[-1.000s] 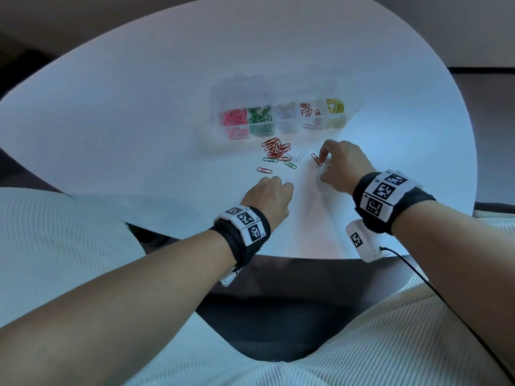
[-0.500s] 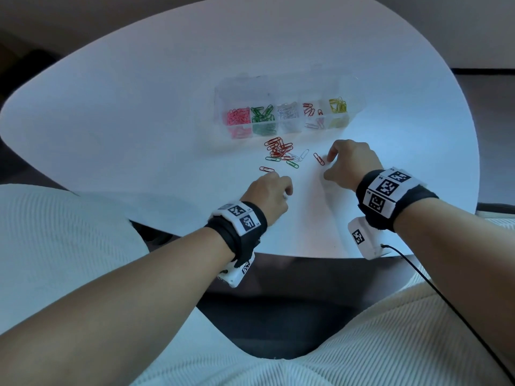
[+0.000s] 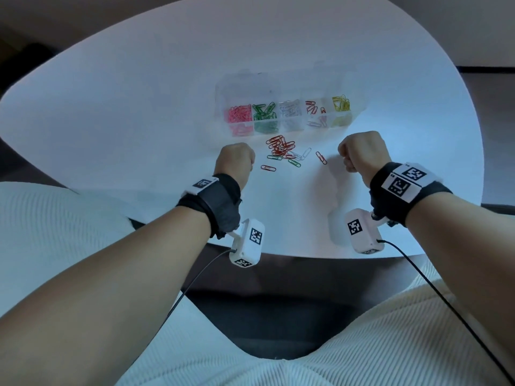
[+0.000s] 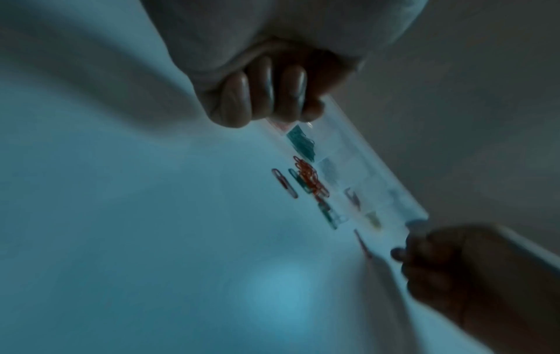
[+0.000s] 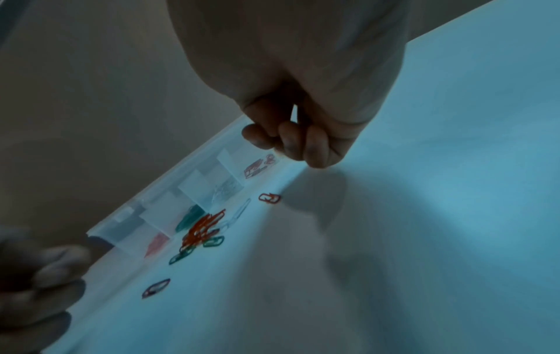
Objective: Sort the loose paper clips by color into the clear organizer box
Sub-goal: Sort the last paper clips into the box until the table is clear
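The clear organizer box (image 3: 288, 93) stands open mid-table, holding pink, green, white, red and yellow clips in separate compartments. Just in front of it lies a pile of loose paper clips (image 3: 281, 147), mostly red with some green and white. One red clip (image 3: 321, 157) lies alone to the pile's right, another (image 3: 268, 168) to its front left. My left hand (image 3: 237, 160) hovers left of the pile, fingers (image 4: 266, 100) curled into the palm and holding nothing. My right hand (image 3: 359, 151) hovers right of the lone red clip, its fingers (image 5: 291, 141) curled too, with nothing in them.
The white rounded table (image 3: 111, 79) is bare on the left and behind the box. Its near edge runs just below my wrists, where the wrist cameras (image 3: 246, 243) and their cables hang. My lap in white ribbed cloth lies beneath.
Both hands have risen off the table and curled into fists. The right hand has let go of the lone red clip and drawn back to the right; the left moved forward beside the pile.
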The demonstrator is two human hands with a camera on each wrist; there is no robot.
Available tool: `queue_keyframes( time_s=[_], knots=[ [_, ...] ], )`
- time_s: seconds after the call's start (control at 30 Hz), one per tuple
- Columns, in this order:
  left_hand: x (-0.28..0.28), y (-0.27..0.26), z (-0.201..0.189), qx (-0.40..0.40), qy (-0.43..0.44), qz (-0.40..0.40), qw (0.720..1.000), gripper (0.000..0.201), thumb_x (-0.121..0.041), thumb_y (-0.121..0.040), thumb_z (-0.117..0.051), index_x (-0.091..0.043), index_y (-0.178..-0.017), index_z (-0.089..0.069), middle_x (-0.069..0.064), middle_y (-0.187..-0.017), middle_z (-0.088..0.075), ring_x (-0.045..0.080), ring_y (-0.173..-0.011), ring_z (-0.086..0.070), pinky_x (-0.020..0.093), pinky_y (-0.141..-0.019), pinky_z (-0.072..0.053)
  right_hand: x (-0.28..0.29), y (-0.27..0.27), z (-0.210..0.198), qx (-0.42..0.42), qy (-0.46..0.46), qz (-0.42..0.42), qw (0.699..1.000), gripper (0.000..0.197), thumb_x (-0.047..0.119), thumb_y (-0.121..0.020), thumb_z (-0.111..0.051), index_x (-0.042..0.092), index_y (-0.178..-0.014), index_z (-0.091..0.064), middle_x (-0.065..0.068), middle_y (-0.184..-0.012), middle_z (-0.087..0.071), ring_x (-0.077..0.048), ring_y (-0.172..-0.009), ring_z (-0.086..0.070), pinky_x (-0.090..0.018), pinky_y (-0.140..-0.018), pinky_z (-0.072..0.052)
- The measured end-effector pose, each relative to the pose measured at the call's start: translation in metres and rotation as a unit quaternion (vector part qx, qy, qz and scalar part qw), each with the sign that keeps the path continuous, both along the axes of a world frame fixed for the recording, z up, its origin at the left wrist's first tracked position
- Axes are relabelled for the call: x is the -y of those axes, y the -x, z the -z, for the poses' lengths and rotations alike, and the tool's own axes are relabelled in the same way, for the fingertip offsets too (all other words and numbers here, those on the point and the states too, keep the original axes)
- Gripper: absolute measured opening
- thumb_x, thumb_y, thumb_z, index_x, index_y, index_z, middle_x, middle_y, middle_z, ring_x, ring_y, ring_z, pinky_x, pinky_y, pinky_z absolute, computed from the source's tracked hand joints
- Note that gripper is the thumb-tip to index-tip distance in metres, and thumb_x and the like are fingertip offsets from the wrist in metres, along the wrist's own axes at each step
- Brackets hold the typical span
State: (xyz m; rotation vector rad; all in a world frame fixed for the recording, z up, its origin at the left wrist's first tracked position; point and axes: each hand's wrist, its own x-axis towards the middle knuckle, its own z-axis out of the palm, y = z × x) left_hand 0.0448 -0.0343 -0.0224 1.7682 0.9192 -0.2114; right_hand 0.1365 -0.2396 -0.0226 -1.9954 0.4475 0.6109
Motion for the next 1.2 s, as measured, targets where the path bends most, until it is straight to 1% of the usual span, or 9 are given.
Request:
queue_keyframes(
  time_s=[0.13,0.3,0.5,0.8,0.9,1.0,1.07,1.13,1.2],
  knots=[
    [0.007,0.011,0.008,0.004,-0.167,0.181,0.969,0.012,-0.035,-0.085,-0.059,-0.024,-0.081,-0.06,-0.006,-0.061,-0.049,0.018,-0.06,-0.049,0.025,-0.055,-0.036,-0.003,0.002,0.006,0.014,0.027,-0.053,0.998,0.018,0.003,-0.068,-0.051,0.011,-0.053,-0.056,-0.001,-0.047,-0.047,-0.023,-0.05,-0.038,-0.027,-0.049,-0.029],
    [-0.002,0.016,0.019,-0.012,-0.234,0.257,0.938,0.024,-0.036,-0.085,-0.063,-0.038,-0.108,-0.065,-0.01,-0.088,-0.057,0.015,-0.082,-0.052,0.024,-0.075,-0.041,-0.006,0.01,0.008,0.128,0.181,-0.24,0.945,0.013,0.033,-0.081,-0.07,0.021,-0.083,-0.07,0.002,-0.08,-0.06,-0.015,-0.076,-0.056,-0.024,-0.06,-0.041],
    [-0.002,0.014,0.018,-0.022,-0.297,0.31,0.903,0.015,-0.038,-0.086,-0.061,-0.03,-0.094,-0.07,-0.007,-0.094,-0.057,0.019,-0.086,-0.056,0.028,-0.072,-0.041,-0.01,0.012,0.008,0.131,0.289,-0.275,0.907,0.009,0.028,-0.082,-0.071,0.02,-0.086,-0.074,-0.007,-0.083,-0.065,-0.026,-0.073,-0.06,-0.027,-0.063,-0.043],
    [0.008,0.014,0.013,-0.101,-0.295,0.318,0.895,0.016,-0.036,-0.077,-0.06,-0.021,-0.082,-0.063,-0.003,-0.094,-0.063,0.024,-0.084,-0.061,0.031,-0.075,-0.05,-0.013,0.015,0.006,0.071,0.324,-0.331,0.884,0.026,0.031,-0.076,-0.069,0.008,-0.088,-0.065,-0.01,-0.085,-0.066,-0.03,-0.074,-0.064,-0.028,-0.064,-0.051],
    [0.007,0.015,0.01,-0.096,-0.234,0.27,0.929,0.016,-0.034,-0.077,-0.053,-0.021,-0.068,-0.051,-0.002,-0.08,-0.06,0.023,-0.072,-0.055,0.028,-0.066,-0.044,-0.012,0.016,0.006,0.068,0.318,-0.339,0.883,0.025,0.03,-0.076,-0.067,0.007,-0.084,-0.063,-0.01,-0.081,-0.065,-0.029,-0.069,-0.061,-0.026,-0.059,-0.047],
    [0.001,0.008,0.006,-0.082,-0.114,0.177,0.974,0.02,-0.015,-0.08,-0.038,-0.013,-0.06,-0.038,0.01,-0.068,-0.056,0.022,-0.057,-0.044,0.026,-0.055,-0.034,-0.012,0.02,0.006,0.072,0.318,-0.352,0.877,0.022,0.03,-0.076,-0.062,0.009,-0.077,-0.057,-0.009,-0.076,-0.061,-0.027,-0.064,-0.057,-0.024,-0.056,-0.043],
    [0.0,0.004,0.002,-0.065,0.007,0.07,0.995,0.027,-0.01,-0.083,-0.032,-0.014,-0.057,-0.03,0.009,-0.058,-0.039,0.015,-0.041,-0.033,0.019,-0.042,-0.021,-0.012,0.022,0.006,0.067,0.315,-0.354,0.878,0.022,0.029,-0.078,-0.057,0.011,-0.069,-0.05,-0.007,-0.07,-0.056,-0.024,-0.059,-0.051,-0.023,-0.053,-0.038],
    [-0.001,0.001,-0.004,-0.047,0.145,-0.033,0.988,0.029,-0.012,-0.081,-0.028,-0.018,-0.053,-0.024,0.005,-0.053,-0.027,0.012,-0.034,-0.015,0.012,-0.043,-0.011,-0.01,0.021,0.004,0.053,0.262,-0.332,0.905,0.021,0.025,-0.079,-0.051,0.009,-0.066,-0.045,-0.006,-0.065,-0.05,-0.024,-0.057,-0.045,-0.025,-0.053,-0.034],
    [-0.002,-0.001,-0.009,-0.027,0.245,-0.07,0.967,0.032,-0.017,-0.082,-0.028,-0.021,-0.051,-0.022,0.0,-0.047,-0.024,0.011,-0.038,-0.008,0.014,-0.044,-0.008,-0.009,0.018,-0.002,0.013,0.119,-0.269,0.956,0.015,0.017,-0.079,-0.046,0.009,-0.067,-0.043,-0.007,-0.064,-0.043,-0.022,-0.054,-0.035,-0.026,-0.053,-0.028]
  ],
)
